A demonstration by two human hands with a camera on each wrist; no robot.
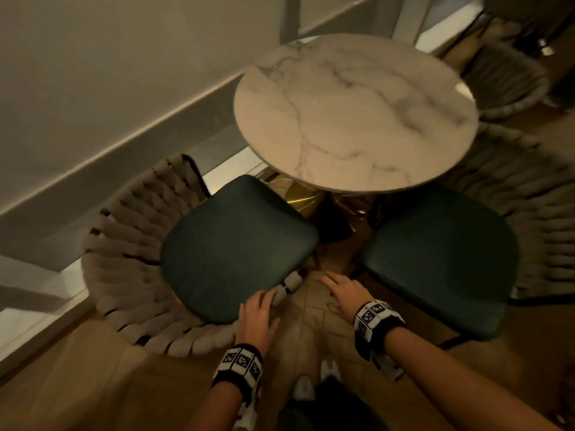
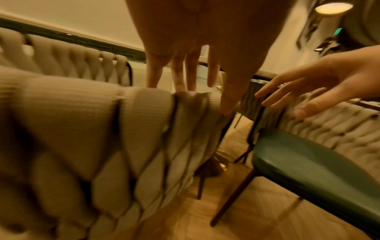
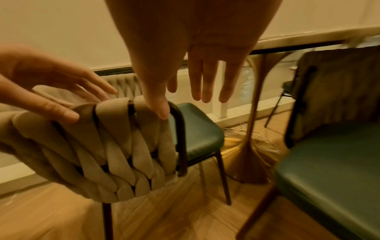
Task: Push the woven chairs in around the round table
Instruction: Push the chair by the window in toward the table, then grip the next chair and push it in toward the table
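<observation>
Your left hand (image 1: 258, 312) lies flat on the woven end of the left chair (image 1: 149, 244), fingers straight, thumb on the outer face; it grips nothing. That placement makes sense: the braided rim is the highest solid edge, so a push there should slide the whole chair toward the counter (image 1: 354, 110). Your right hand (image 1: 342, 293) hangs spread and wide between the 2 chairs, touching neither as far as I can tell, probably heading for the right chair (image 1: 441, 259).

Both green seats sit only partly under the marble top, so both look short of home. A third woven chair (image 1: 504, 79) stands beyond the counter.

The head view gives you the layout from above; the right wrist view adds what it hides, the gold pedestal (image 3: 252, 146) and the dark frame tube (image 3: 180, 129) at the weave's end. The left wrist view shows your fingertips (image 2: 193, 87) on the rim.
</observation>
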